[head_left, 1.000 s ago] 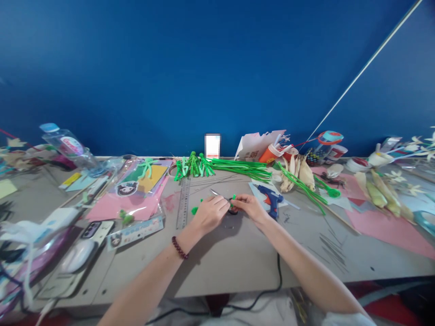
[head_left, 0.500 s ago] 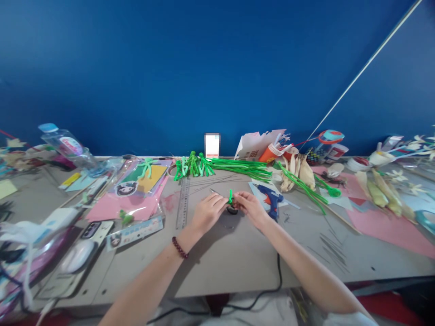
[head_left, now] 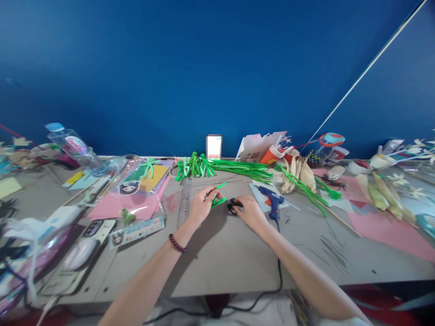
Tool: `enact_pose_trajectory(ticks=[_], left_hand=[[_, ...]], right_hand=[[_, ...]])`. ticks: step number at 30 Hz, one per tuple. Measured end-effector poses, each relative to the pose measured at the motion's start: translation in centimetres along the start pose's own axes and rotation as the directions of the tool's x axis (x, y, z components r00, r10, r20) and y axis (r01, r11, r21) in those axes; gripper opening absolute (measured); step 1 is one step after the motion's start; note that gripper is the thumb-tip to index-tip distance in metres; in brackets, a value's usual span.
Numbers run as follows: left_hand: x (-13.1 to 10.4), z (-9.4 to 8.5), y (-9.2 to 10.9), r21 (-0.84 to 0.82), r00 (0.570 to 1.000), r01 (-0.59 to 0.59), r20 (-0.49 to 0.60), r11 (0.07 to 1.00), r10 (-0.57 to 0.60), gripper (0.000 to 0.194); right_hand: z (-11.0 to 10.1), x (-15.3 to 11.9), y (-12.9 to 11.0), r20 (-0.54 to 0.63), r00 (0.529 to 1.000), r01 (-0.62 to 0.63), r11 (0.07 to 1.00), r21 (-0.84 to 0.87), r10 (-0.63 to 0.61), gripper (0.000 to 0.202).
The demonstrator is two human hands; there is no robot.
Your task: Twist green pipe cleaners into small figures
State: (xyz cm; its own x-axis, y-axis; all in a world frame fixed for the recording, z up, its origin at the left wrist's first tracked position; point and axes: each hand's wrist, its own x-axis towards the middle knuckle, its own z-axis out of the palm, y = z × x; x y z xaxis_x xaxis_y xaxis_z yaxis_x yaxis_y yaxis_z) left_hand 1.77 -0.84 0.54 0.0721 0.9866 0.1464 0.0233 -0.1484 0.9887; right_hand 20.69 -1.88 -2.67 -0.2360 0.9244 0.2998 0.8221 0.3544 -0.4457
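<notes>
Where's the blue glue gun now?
In the head view, the blue glue gun lies on the table right of centre, just to the right of the right hand and nearer the person than the orange cups.

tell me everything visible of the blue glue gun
The glue gun has a blue, plastic-looking body and an orange-red trigger. It lies on its side, partly over pale paper, nozzle pointing away and leftward, handle toward the viewer. A dark cord leads from the handle. The right hand is beside it, not touching.
</notes>
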Motion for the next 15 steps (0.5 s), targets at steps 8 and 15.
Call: enact_pose_trajectory(ticks=[8, 15], left_hand=[[1.4, -0.6, 0.0, -0.487, 0.952, 0.235, -0.058, 0.841, -0.3, 0.036], [1.1, -1.3, 0.5, -0.493, 0.947, 0.27, -0.017, 0.827, -0.32, 0.024]], right_hand=[[-0.3, -0.2, 0.1, 0.002, 1.0, 0.015, 0.989, -0.148, -0.015, 0.006], [-0.3, 0.1, 0.1, 0.067, 0.966, -0.257, 0.925, 0.279, 0.248, 0.016]])
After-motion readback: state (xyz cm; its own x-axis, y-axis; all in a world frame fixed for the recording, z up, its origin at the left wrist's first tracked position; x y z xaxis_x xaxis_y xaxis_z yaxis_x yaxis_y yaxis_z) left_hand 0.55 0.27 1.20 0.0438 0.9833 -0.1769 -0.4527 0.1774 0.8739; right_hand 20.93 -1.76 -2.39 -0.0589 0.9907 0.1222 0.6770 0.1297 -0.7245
